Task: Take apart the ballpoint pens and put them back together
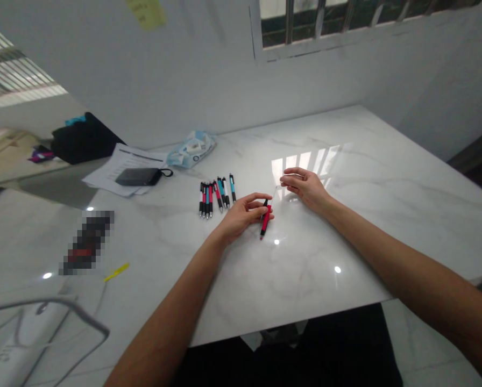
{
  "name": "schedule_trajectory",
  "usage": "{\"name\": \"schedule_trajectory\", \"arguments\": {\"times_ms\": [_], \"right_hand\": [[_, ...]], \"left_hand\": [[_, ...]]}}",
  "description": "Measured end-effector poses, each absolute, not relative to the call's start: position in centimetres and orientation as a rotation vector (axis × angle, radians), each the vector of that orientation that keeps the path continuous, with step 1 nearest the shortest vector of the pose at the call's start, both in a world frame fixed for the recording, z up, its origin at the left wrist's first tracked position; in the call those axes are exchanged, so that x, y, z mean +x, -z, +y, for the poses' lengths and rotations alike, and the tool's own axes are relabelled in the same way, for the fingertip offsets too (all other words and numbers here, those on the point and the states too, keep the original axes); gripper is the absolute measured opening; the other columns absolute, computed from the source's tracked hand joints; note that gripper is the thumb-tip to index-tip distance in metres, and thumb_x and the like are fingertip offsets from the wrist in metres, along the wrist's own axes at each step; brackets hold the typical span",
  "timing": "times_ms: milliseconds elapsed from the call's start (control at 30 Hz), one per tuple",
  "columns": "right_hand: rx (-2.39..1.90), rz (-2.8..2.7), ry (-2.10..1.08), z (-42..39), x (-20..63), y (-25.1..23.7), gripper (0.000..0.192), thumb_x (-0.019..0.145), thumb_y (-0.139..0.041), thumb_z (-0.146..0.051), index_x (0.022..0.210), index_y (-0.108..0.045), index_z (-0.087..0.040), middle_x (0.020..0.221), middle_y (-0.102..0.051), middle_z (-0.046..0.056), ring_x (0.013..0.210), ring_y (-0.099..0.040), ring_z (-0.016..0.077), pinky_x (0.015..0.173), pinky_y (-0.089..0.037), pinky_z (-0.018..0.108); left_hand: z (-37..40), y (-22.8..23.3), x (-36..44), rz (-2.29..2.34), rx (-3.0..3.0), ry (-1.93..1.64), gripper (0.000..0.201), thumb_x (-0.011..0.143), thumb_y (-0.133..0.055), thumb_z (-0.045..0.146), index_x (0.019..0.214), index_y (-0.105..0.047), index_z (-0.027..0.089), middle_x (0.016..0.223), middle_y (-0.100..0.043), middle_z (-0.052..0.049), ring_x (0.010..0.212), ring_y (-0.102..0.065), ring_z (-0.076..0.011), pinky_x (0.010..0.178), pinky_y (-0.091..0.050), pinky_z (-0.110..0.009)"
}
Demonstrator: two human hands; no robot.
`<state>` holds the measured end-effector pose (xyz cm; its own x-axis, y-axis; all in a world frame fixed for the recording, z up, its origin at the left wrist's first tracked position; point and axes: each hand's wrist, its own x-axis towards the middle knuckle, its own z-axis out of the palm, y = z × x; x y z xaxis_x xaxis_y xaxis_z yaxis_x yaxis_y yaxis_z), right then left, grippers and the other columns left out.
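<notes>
A person works at a white marbled table (pixel 305 279) with both bare hands above it. The left hand (pixel 247 215) grasps a red pen (pixel 267 217) between thumb and fingers, its black lower end pointing toward the near edge of the table and its upper end toward the right hand (pixel 303 185). The right hand is apart from the left, slightly farther back, thumb and fingertips drawn together on a thin pale piece (pixel 278 187); it is too small and blurred to say for certain what that piece is.

Just beyond the left hand, to its left, a row of pens (pixel 211 200) lies on the table, with red, blue and white barrels and dark grips, most of them side by side and the rightmost a little apart. Behind the row, near the wall (pixel 225 80), sits a crumpled blue-and-white packet (pixel 192 149). Left of it, sheets of paper (pixel 101 174) lie with a dark flat case (pixel 138 176) on top, a loop at its right end. A yellow strip (pixel 117 272) lies well to the left of the hands, and a yellow note (pixel 146 13) is on the wall.
</notes>
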<state>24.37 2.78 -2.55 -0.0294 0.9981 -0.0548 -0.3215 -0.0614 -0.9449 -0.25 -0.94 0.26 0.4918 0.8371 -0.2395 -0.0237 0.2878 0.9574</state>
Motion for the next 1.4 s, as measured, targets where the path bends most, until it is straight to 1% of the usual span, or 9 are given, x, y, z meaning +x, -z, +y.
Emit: {"name": "schedule_trajectory", "arguments": {"times_ms": [233,533,700,867,1000,1133,1233,1333,1400], "right_hand": [[-0.997,-1.072,-1.442,2.4,24.3,2.6,0.051,0.068,-0.102,-0.050,0.107,-0.078,-0.027,0.104,-0.085,0.005,0.096,-0.076,0.0205,0.087,-0.056,0.035],[-1.010,-1.043,-1.417,2.8,24.1,2.9,0.050,0.066,-0.101,-0.048,0.104,-0.079,-0.023,0.102,-0.084,0.006,0.091,-0.072,0.0189,0.085,-0.054,0.035],[-0.978,-1.156,-1.433,2.8,24.3,3.1,0.048,0.071,-0.100,-0.048,0.107,-0.080,-0.023,0.102,-0.084,0.007,0.093,-0.074,0.0205,0.088,-0.056,0.037],[-0.905,-1.310,-1.518,2.3,24.4,2.6,0.045,0.076,-0.099,-0.045,0.111,-0.081,-0.023,0.099,-0.085,0.006,0.092,-0.077,0.0208,0.090,-0.057,0.037],[-0.720,-1.431,-1.648,1.9,24.2,2.2,0.043,0.080,-0.096,-0.039,0.117,-0.082,-0.023,0.113,-0.084,0.007,0.101,-0.077,0.0207,0.094,-0.059,0.036],[-0.670,-1.556,-1.635,1.9,24.0,2.3,0.031,0.087,-0.088,-0.038,0.114,-0.085,-0.022,0.114,-0.083,0.006,0.102,-0.076,0.0188,0.096,-0.058,0.034],[-0.699,-1.653,-1.586,1.9,23.9,2.2,0.030,0.089,-0.087,-0.040,0.113,-0.087,-0.023,0.109,-0.084,0.006,0.099,-0.075,0.0194,0.094,-0.058,0.035],[-0.670,-1.718,-1.576,1.8,23.7,2.1,0.025,0.089,-0.088,-0.044,0.104,-0.087,-0.024,0.106,-0.084,0.005,0.097,-0.074,0.0197,0.093,-0.058,0.036],[-0.666,-1.620,-1.623,1.8,23.5,2.2,0.028,0.088,-0.089,-0.048,0.101,-0.086,-0.023,0.106,-0.083,0.005,0.097,-0.073,0.0193,0.093,-0.059,0.036]], "left_hand": [[-0.9,-0.2,-0.4,0.909,1.142,-0.678,0.052,0.079,-0.097,0.040,0.123,-0.076,0.022,0.099,-0.080,-0.005,0.091,-0.083,-0.0218,0.086,-0.065,-0.032],[-0.9,-0.3,-0.6,0.911,1.157,-0.659,0.054,0.082,-0.094,0.037,0.128,-0.072,0.019,0.100,-0.079,-0.005,0.093,-0.082,-0.0214,0.088,-0.064,-0.034],[-1.0,-0.4,-0.5,0.906,1.159,-0.661,0.054,0.082,-0.094,0.037,0.127,-0.072,0.019,0.101,-0.079,-0.006,0.093,-0.082,-0.0210,0.088,-0.063,-0.033],[-1.2,-0.7,-0.4,0.910,1.116,-0.684,0.072,0.080,-0.097,0.035,0.141,-0.063,0.019,0.094,-0.078,-0.002,0.094,-0.082,-0.0220,0.093,-0.062,-0.034],[-1.2,-0.8,-0.5,0.885,1.083,-0.701,0.084,0.078,-0.098,0.033,0.149,-0.056,0.018,0.094,-0.080,-0.003,0.091,-0.081,-0.0209,0.091,-0.060,-0.033],[-1.1,-0.8,-0.6,0.850,1.046,-0.706,0.089,0.079,-0.098,0.031,0.154,-0.053,0.018,0.095,-0.081,-0.004,0.089,-0.080,-0.0200,0.090,-0.060,-0.032],[-1.3,-0.5,-0.3,0.826,1.049,-0.670,0.093,0.080,-0.097,0.029,0.159,-0.050,0.019,0.095,-0.081,-0.004,0.088,-0.081,-0.0201,0.092,-0.060,-0.034],[-1.6,-0.4,0.0,0.812,1.061,-0.624,0.096,0.080,-0.097,0.027,0.163,-0.049,0.018,0.096,-0.082,-0.006,0.087,-0.081,-0.0213,0.091,-0.061,-0.035],[-1.7,-0.4,0.1,0.810,1.067,-0.613,0.097,0.081,-0.096,0.027,0.164,-0.047,0.019,0.095,-0.082,-0.006,0.087,-0.081,-0.0213,0.092,-0.061,-0.035]]}}
